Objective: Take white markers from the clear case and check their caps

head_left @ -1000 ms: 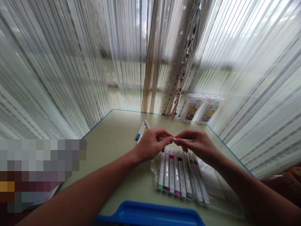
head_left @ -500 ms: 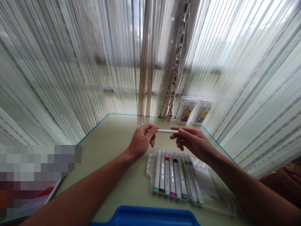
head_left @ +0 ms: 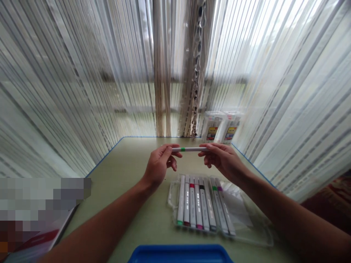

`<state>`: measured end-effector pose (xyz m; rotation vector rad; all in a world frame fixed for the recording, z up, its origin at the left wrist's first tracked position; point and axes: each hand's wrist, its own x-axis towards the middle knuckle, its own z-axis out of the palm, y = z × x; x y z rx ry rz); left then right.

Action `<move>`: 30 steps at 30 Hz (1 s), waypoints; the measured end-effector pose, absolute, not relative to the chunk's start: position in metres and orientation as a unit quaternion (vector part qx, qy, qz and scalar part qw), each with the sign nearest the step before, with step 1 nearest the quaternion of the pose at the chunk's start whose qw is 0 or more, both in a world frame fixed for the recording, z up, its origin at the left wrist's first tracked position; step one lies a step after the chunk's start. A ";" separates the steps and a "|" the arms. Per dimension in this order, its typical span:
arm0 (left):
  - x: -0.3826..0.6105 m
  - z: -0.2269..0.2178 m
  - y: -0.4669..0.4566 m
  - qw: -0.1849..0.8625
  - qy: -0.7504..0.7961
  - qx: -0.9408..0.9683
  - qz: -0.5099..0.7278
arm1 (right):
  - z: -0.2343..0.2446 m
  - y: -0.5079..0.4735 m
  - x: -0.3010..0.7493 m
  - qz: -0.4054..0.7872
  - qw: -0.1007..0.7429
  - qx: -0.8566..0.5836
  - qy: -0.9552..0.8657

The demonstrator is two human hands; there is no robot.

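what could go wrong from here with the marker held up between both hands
1. The marker is pinched only at its ends by the left hand and right hand, in mid-air; it might slip and fall onto the pens in the open clear case below.
2. If the ends pull apart suddenly, the right forearm, which passes over the case, could knock it.

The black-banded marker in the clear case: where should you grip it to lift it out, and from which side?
Probably best from above, at the far end of the black-banded marker. It lies flat in the clear case, packed between neighbours along both long sides, so only its top and end look open to fingertips.
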<state>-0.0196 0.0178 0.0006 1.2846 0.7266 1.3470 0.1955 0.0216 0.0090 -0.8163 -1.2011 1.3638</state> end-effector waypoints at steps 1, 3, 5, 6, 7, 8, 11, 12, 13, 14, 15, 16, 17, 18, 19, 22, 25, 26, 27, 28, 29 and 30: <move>-0.020 0.001 0.017 0.538 0.309 0.542 0.567 | 0.009 0.022 0.196 0.572 0.545 -0.347 -0.505; -0.020 0.003 0.017 0.527 0.318 0.549 0.565 | 0.008 0.022 0.196 0.565 0.547 -0.353 -0.507; -0.020 0.004 0.016 0.516 0.327 0.559 0.560 | 0.007 0.023 0.196 0.559 0.546 -0.353 -0.514; -0.020 0.004 0.016 0.511 0.333 0.563 0.558 | 0.006 0.023 0.196 0.557 0.545 -0.351 -0.519; -0.020 0.004 0.016 0.507 0.338 0.566 0.555 | 0.006 0.023 0.196 0.554 0.544 -0.350 -0.524; -0.020 0.004 0.016 0.504 0.344 0.569 0.550 | 0.005 0.023 0.196 0.552 0.542 -0.348 -0.529; -0.020 0.003 0.016 0.497 0.359 0.584 0.532 | 0.004 0.022 0.195 0.546 0.533 -0.349 -0.544; -0.020 0.003 0.016 0.495 0.362 0.590 0.525 | 0.004 0.022 0.195 0.543 0.530 -0.351 -0.549; -0.020 0.002 0.016 0.493 0.365 0.595 0.519 | 0.004 0.021 0.195 0.539 0.527 -0.354 -0.554; -0.020 0.001 0.016 0.490 0.368 0.600 0.514 | 0.005 0.020 0.195 0.533 0.524 -0.357 -0.560; -0.020 0.001 0.016 0.488 0.372 0.603 0.510 | 0.005 0.019 0.194 0.529 0.520 -0.360 -0.566; -0.020 0.000 0.017 0.485 0.375 0.607 0.506 | 0.006 0.018 0.193 0.525 0.515 -0.362 -0.573; -0.019 0.000 0.017 0.481 0.379 0.611 0.502 | 0.007 0.016 0.193 0.523 0.508 -0.363 -0.580; -0.019 0.000 0.017 0.478 0.382 0.615 0.498 | 0.007 0.015 0.192 0.521 0.500 -0.364 -0.588; -0.019 -0.001 0.017 0.474 0.384 0.619 0.494 | 0.008 0.014 0.191 0.519 0.493 -0.364 -0.596; -0.018 -0.001 0.016 0.464 0.389 0.641 0.471 | 0.008 0.012 0.189 0.504 0.471 -0.367 -0.624; -0.016 -0.002 0.012 0.465 0.386 0.663 0.442 | 0.007 0.010 0.188 0.493 0.453 -0.373 -0.643; -0.015 -0.002 0.011 0.467 0.381 0.668 0.436 | 0.007 0.010 0.187 0.493 0.447 -0.373 -0.647; -0.014 -0.003 0.009 0.468 0.375 0.673 0.432 | 0.007 0.010 0.187 0.494 0.441 -0.371 -0.651; -0.013 -0.003 0.008 0.466 0.370 0.678 0.431 | 0.007 0.009 0.186 0.497 0.435 -0.367 -0.655; -0.012 -0.003 0.006 0.462 0.366 0.684 0.430 | 0.007 0.008 0.186 0.501 0.427 -0.364 -0.659; -0.011 -0.003 0.005 0.458 0.363 0.687 0.431 | 0.007 0.008 0.185 0.506 0.418 -0.359 -0.663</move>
